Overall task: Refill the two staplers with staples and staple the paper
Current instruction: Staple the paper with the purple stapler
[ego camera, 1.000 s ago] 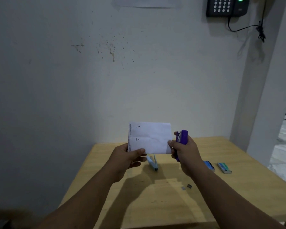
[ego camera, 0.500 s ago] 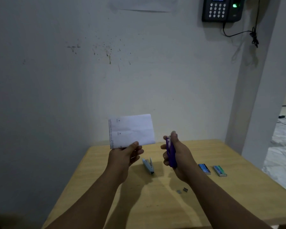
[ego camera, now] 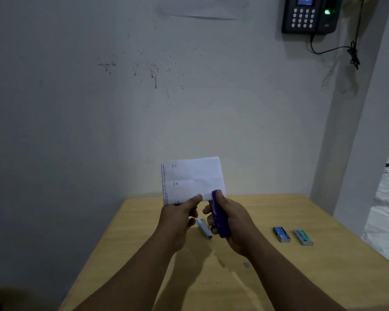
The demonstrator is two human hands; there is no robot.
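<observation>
My left hand pinches the bottom edge of a folded white paper and holds it upright above the table. My right hand grips a purple stapler, whose nose meets the paper's lower right corner. A light blue stapler lies on the wooden table below and between my hands. Two staple boxes sit to the right, a blue one and a green one.
A small loose strip of staples lies on the table by my right forearm. A keypad device with a cable hangs on the wall at the upper right. A wall corner and open floor are to the right of the table.
The purple stapler had come off the paper's right edge and dropped away. Now my right hand has brought it back up to the paper's lower right corner. The paper shifted right.
</observation>
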